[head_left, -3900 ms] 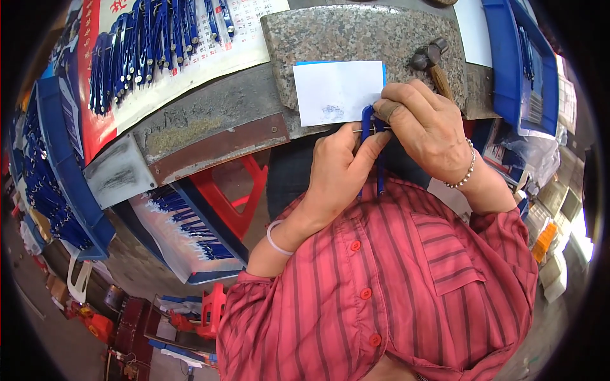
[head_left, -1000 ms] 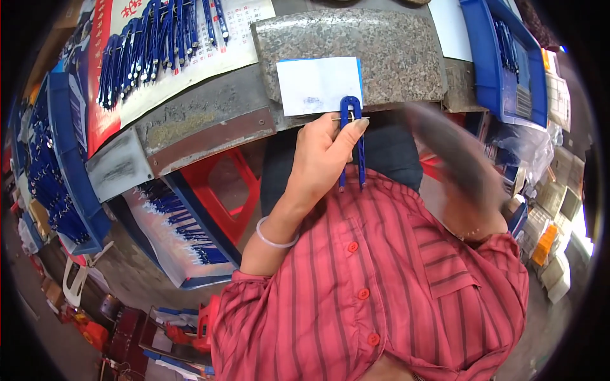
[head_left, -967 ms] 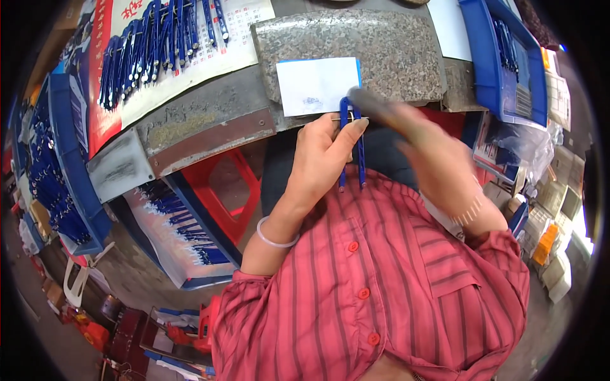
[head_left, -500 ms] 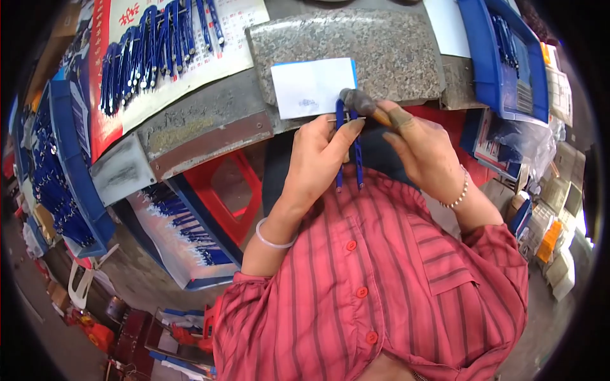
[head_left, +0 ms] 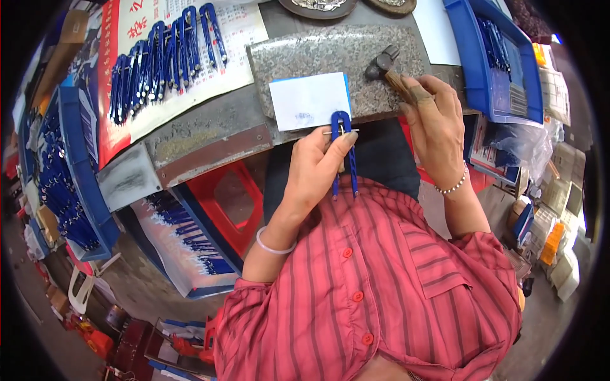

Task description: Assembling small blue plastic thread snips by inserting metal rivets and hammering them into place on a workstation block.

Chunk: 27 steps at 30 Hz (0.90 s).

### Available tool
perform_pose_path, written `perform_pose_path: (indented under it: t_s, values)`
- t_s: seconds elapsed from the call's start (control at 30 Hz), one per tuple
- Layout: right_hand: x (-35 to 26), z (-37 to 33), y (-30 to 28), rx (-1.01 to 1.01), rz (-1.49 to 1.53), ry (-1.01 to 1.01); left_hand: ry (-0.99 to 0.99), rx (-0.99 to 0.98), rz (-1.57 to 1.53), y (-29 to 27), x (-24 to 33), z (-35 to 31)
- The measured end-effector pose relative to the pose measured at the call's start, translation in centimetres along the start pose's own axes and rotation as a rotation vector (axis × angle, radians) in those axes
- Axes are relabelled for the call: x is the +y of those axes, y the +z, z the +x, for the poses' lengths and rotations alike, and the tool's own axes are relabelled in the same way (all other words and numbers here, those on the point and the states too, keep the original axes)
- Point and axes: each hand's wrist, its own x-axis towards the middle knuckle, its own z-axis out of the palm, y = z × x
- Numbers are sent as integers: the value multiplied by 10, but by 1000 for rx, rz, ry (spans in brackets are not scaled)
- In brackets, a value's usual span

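Note:
Pinched in my left hand (head_left: 310,168) is a blue U-shaped piece with two long slim legs (head_left: 340,119). Its rounded end is up at the slab's front edge, and the legs hang toward my shirt. A thin metal pin crosses it just above my thumb. My right hand (head_left: 438,133) is closed around the wooden handle of a hammer (head_left: 386,61), whose dark metal head is over the speckled stone slab (head_left: 305,56), apart from the blue piece. A white paper pad with a blue edge (head_left: 308,96) lies on the slab, right behind the blue piece.
Several similar blue pieces (head_left: 162,60) lie in a row on a printed sheet at the left. Blue bins of more pieces stand at far left (head_left: 95,184) and right (head_left: 467,44). Dishes of small metal parts (head_left: 318,14) sit at the back. A red stool (head_left: 238,235) is below.
The hammer has moved from the top of the blue piece away to the right, over the slab. My left hand keeps its hold. The whole view has shifted slightly.

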Motion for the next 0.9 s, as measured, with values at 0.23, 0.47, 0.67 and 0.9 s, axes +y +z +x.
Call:
perform_pose_path:
  t_s: [0.23, 0.47, 0.67, 0.9]
  values:
    - [-30, 16, 11, -417, 1280, 348, 145, -58, 76, 8, 27, -19]
    - [-38, 28, 3, -392, 1433, 399, 114, -69, 14, -3, 40, -25]
    - [-45, 34, 1, -259, 1457, 522, 67, -82, -24, -14, 56, -28]
    - [-36, 16, 28, 73, 824, 227, 167, 151, 21, -107, 90, -27]
